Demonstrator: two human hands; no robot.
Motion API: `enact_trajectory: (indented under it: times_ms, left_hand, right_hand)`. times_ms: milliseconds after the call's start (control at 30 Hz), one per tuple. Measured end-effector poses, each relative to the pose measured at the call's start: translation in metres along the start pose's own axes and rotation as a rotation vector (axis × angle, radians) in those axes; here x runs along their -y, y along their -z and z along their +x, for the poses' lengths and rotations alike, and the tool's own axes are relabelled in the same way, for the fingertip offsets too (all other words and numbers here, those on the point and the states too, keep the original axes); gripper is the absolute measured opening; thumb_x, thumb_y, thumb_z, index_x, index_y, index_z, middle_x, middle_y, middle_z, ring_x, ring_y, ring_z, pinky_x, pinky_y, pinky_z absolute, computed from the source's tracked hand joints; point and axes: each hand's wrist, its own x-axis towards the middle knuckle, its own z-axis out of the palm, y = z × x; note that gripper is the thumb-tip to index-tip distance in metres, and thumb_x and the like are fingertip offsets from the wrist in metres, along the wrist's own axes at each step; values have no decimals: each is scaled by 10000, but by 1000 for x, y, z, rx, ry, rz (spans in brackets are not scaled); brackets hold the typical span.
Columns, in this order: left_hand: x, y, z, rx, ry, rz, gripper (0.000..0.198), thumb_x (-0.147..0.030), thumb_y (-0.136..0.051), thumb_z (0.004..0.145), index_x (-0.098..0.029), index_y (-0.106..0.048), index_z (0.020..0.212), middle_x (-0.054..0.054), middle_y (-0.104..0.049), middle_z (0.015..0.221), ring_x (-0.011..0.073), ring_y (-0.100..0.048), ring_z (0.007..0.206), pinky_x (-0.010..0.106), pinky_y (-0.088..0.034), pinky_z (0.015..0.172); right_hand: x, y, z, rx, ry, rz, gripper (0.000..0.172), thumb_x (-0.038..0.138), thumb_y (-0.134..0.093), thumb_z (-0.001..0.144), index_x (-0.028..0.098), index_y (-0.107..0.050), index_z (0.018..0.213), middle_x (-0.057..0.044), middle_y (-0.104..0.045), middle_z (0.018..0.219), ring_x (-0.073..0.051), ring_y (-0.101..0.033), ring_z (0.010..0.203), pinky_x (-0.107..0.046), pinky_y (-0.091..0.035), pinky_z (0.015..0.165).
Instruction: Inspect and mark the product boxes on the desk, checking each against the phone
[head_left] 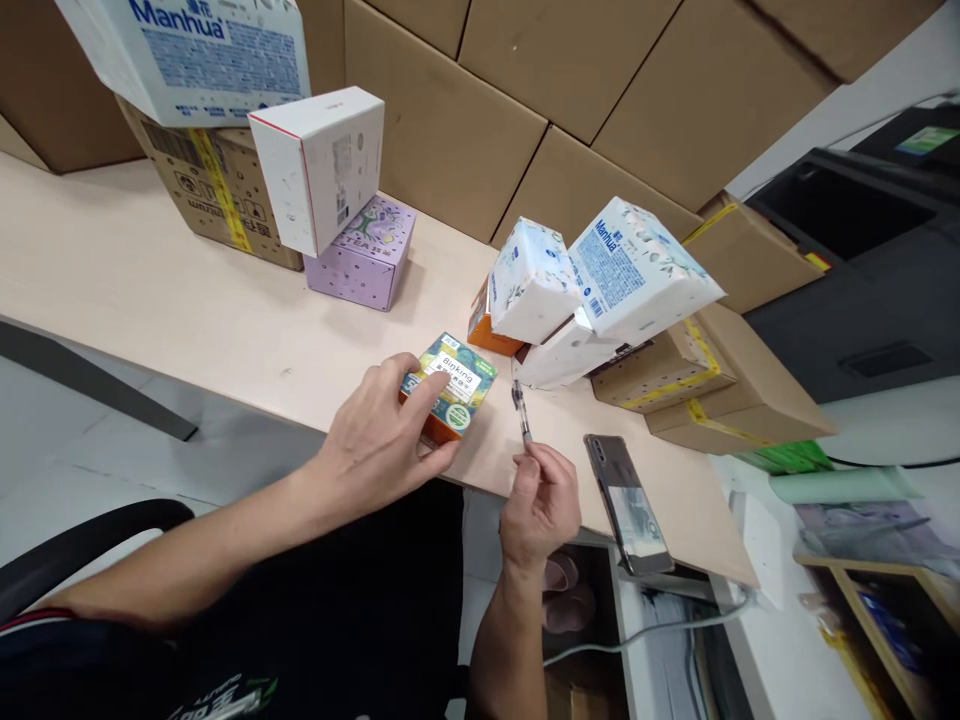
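My left hand is closed around a small printed box marked "Binking", green and blue on top with an orange side. The box is at the front edge of the light wooden table. In my right hand a pen with a clear barrel is pinched between thumb and fingers, its far end pointing away from me. Just beyond the pen stand a white box and an orange box, with tissue packs on them. A phone lies face down to the right of my right hand.
A purple tea box supports a tilted white box. Beside it, a taped carton carries a tissue pack. More tissue packs and cartons stand at right. Large cartons line the back. A cable hangs below.
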Motion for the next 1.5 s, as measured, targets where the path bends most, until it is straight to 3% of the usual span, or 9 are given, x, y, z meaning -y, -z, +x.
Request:
enact_trajectory:
  times_ms: [100,167,333,467,633,933,1100,1233,1500]
  left_hand:
    - [-1,-18,-6,-93,43,-246,725,-508,-709,902,-162,-411,1465,222,-519,1338,369,-600,1210,484,-623,882]
    - [5,-25,-4,-52,118,-409,779,-585,-649,940,-156,-363,1524,211,-562,1341,348,-621,1222,472,-616,916]
    - [24,-27,2,93,195,-445,584,-594,-380,1061,-143,-627,1338,141,-743,1110,299,-716,1020,482,-602,922]
    - [27,-28,0,1,85,-479,486,-462,-469,1062,-124,-632,1372,144,-752,1118,263,-726,1004,411,-618,898]
    - [29,-32,-3,-111,-21,-580,513,-257,-594,1006,-173,-523,1507,174,-645,1428,282,-631,1329,446,-552,1126]
    - [32,-37,-6,-87,22,-566,489,-186,-606,971,-237,-596,1456,138,-695,1389,258,-676,1285,439,-594,1092]
    - [31,-39,-6,-125,39,-576,416,-194,-623,969,-257,-671,1377,100,-747,1312,236,-734,1175,397,-637,1021]
    - [28,-39,-8,-160,42,-594,429,-148,-596,991,-270,-658,1398,70,-715,1385,195,-710,1256,348,-608,1093]
    - [31,-37,-8,-180,9,-724,505,-89,-611,936,-283,-667,1398,65,-713,1385,217,-702,1277,397,-603,1110]
  right_hand:
    - [20,-15,7,140,-57,24,229,300,-574,1012,202,-697,1179,-105,-765,1100,-225,-745,1017,-412,-640,864]
    - [28,-23,11,229,-149,50,331,392,-551,1026,193,-667,1264,-121,-762,1184,-232,-739,1066,-406,-627,891]
    - [33,-29,18,327,-350,88,462,500,-462,1048,196,-653,1339,-122,-757,1277,-257,-724,1158,-414,-592,961]
    - [28,-27,14,327,-273,78,451,453,-504,1037,218,-626,1402,-123,-737,1329,-268,-712,1198,-422,-592,978]
    - [18,-29,5,334,-182,136,567,351,-570,1012,265,-461,1562,-146,-626,1496,-281,-672,1289,-487,-582,1045]
    - [21,-34,8,240,-266,28,329,353,-644,959,194,-665,1247,-99,-774,1081,-212,-754,957,-381,-641,864]
    - [16,-27,6,300,-361,127,480,453,-686,931,198,-624,1331,-121,-751,1137,-228,-733,984,-413,-620,883]
    - [18,-23,11,282,-398,316,579,623,-659,907,198,-643,1299,-133,-737,1181,-260,-721,1070,-441,-602,931]
    - [26,-26,19,188,-508,325,368,519,-583,980,193,-671,1126,-96,-762,1090,-226,-730,1015,-399,-602,886]
